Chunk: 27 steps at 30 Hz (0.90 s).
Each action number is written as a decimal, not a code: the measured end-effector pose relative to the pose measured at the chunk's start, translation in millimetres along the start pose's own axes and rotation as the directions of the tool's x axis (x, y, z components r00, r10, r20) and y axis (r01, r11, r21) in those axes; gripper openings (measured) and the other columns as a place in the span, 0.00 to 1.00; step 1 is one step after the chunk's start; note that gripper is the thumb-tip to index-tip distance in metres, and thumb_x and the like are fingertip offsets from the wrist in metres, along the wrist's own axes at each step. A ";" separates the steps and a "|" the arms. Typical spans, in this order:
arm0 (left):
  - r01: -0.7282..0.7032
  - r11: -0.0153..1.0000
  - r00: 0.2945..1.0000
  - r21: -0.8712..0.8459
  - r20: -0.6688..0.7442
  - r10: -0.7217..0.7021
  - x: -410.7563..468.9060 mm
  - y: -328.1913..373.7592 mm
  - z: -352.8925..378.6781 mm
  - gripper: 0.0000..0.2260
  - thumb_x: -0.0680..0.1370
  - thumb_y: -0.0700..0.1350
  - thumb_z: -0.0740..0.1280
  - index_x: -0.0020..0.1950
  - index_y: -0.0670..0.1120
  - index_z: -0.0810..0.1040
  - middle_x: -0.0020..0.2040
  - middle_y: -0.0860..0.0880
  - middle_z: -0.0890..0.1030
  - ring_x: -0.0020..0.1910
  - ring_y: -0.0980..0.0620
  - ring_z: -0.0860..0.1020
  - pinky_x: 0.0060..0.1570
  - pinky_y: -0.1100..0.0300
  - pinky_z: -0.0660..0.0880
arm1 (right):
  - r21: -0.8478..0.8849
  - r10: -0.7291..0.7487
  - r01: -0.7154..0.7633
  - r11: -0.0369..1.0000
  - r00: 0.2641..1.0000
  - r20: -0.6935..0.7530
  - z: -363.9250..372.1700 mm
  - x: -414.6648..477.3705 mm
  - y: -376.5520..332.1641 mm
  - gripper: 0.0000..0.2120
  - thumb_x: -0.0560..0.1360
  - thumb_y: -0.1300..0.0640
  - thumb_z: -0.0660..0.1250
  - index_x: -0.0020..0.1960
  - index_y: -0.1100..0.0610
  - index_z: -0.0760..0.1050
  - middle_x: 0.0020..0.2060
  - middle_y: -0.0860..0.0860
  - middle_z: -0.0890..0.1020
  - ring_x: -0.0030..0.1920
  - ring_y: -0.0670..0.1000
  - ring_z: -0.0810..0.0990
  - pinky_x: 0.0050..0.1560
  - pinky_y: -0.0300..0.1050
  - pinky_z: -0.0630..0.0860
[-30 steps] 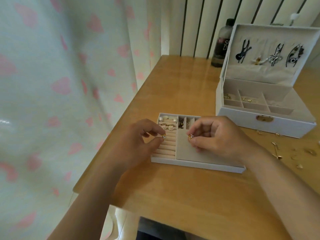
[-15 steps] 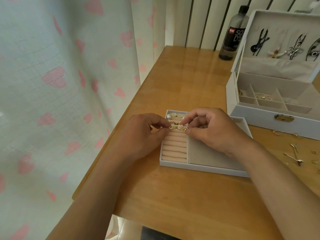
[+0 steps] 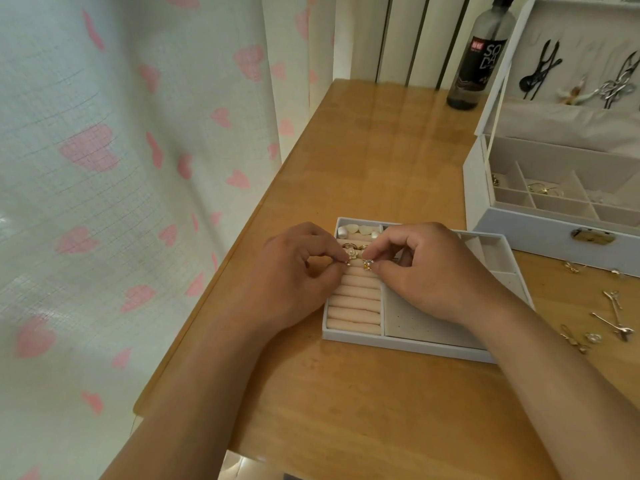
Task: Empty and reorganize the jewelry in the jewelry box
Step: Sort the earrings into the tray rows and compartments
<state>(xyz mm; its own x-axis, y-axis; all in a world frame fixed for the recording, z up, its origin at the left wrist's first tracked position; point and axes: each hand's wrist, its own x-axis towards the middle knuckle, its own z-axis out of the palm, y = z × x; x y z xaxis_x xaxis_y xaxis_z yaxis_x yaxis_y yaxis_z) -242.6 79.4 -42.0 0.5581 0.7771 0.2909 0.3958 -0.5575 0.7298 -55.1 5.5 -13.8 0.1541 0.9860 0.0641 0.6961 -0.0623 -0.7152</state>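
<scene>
A white removable tray (image 3: 408,344) lies on the wooden table, with peach ring rolls (image 3: 353,303) on its left side. My left hand (image 3: 294,275) pinches a small gold earring (image 3: 348,262) over the upper rolls. My right hand (image 3: 433,271) pinches a second gold earring (image 3: 367,265) just beside it. Rings and a flower piece (image 3: 352,252) sit in the rolls behind my fingertips, and pearl pieces (image 3: 356,231) fill the top slot. The open white jewelry box (image 3: 540,223) stands at the right, with hair clips (image 3: 540,69) in its lid and gold pieces (image 3: 545,189) in its compartments.
Loose gold jewelry (image 3: 613,317) lies scattered on the table right of the tray. A dark soda bottle (image 3: 479,53) stands behind the box. A curtain with pink hearts (image 3: 121,168) hangs along the table's left edge (image 3: 221,271).
Both hands moved from the middle rolls up toward the tray's upper rolls and came close together, each still pinching its earring. The view shifted left and closer.
</scene>
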 end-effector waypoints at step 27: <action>-0.037 0.999 0.997 0.035 -0.068 0.039 -0.5 -0.1 6.5 0.04 0.73 0.40 0.75 0.44 0.48 0.87 0.45 0.56 0.83 0.46 0.59 0.80 0.44 0.71 0.73 | -0.245 -0.214 0.171 0.954 0.964 -0.160 7.9 -12.5 5.3 0.02 0.72 0.59 0.75 0.41 0.54 0.84 0.34 0.41 0.78 0.38 0.39 0.76 0.37 0.28 0.68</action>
<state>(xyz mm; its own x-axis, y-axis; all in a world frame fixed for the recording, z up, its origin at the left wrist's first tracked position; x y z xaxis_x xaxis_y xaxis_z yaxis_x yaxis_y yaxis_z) -238.2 77.2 -46.2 0.5225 0.7726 0.3606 0.4004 -0.5958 0.6962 -58.9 -6.0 -23.8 0.1118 0.9385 0.3266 0.8626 0.0715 -0.5008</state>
